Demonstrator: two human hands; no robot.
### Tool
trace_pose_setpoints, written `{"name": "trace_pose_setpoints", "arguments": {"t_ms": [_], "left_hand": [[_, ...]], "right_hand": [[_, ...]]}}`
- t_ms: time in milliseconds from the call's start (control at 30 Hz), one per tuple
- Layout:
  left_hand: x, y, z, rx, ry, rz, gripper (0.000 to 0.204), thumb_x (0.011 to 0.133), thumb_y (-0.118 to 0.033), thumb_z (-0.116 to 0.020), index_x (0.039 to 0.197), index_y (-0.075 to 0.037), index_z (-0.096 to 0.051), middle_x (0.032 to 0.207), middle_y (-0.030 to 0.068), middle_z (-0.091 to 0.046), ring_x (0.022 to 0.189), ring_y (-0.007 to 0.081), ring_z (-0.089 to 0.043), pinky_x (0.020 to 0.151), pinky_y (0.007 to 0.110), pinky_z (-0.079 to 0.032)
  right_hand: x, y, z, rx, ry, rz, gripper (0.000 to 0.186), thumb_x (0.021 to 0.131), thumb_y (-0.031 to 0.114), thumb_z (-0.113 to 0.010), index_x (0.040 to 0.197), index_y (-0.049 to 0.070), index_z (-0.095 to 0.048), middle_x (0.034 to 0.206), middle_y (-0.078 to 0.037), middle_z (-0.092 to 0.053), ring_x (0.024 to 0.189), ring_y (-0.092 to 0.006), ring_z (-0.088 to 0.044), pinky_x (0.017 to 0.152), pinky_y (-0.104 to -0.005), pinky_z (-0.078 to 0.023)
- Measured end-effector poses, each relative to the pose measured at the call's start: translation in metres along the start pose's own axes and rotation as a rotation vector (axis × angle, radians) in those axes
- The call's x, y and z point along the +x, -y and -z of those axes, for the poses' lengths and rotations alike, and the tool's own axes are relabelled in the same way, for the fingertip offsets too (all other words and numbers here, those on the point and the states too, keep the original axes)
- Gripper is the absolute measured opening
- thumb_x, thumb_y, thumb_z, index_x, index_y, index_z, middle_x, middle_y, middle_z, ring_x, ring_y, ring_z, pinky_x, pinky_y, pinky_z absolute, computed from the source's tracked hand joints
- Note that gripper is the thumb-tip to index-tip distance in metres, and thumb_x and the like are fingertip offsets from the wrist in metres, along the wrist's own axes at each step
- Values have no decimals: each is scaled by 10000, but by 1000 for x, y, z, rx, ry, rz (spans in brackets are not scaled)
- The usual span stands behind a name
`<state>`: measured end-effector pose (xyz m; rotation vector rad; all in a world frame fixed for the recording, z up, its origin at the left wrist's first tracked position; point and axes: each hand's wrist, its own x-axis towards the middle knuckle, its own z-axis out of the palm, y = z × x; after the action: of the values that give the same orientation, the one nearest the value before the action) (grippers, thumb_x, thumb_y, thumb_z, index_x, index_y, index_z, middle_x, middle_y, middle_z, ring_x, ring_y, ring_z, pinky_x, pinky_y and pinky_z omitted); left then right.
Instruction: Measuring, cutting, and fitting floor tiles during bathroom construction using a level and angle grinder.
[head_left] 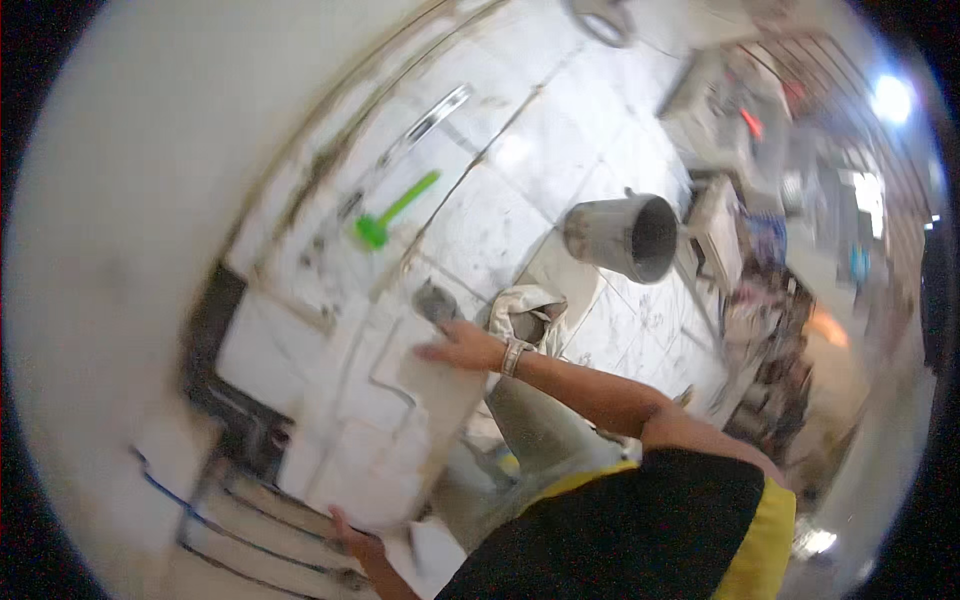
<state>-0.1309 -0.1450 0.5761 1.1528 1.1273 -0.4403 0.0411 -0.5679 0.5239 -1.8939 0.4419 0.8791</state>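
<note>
A pale tile (405,425), blurred at its edges, lies between my two hands. Its upper end is touched or overlapped by my right hand (462,346), fingers spread and a watch on the wrist. Just beyond those fingers sits a small dark grey lump (435,300), too blurred to name. My left hand (358,542) is low in the picture, by the tile's bottom corner. One digit sticks out there; motion blur hides the others, so its grip is unclear. Farther off, a bright green mallet (395,215) rests on the white tiled floor (525,195).
A silver spirit level (438,113) lies past the mallet. To the right, a grey bucket (625,238) leans beside an open pale sack (528,308). Blue and black tubes (195,515) stick out at lower left, near the wall (110,290). Clutter (765,330) is piled far right.
</note>
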Motion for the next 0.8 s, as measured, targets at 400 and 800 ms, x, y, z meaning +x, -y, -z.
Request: {"name": "trace_pose_setpoints", "arguments": {"t_ms": [400,800], "left_hand": [[-75,-214,-192,428,636,-273,680,983,-422,-553,1482,-11,-342,1451,191,-454,1293,342,-471,1112,461,-369],[-91,-240,-490,881,821,-491,644,991,-362,-567,1474,2,-345,1446,193,-459,1275,337,-490,1092,457,-396]], "right_hand": [[-278,67,151,351,-641,107,803,802,712,-629,1119,-25,-661,938,-196,-721,914,-333,-705,850,-432,-528],[-314,-29,253,649,-1126,-43,867,795,747,-610,1105,-63,-624,1137,-288,-642,1056,-371,-631,921,-440,-479]]}}
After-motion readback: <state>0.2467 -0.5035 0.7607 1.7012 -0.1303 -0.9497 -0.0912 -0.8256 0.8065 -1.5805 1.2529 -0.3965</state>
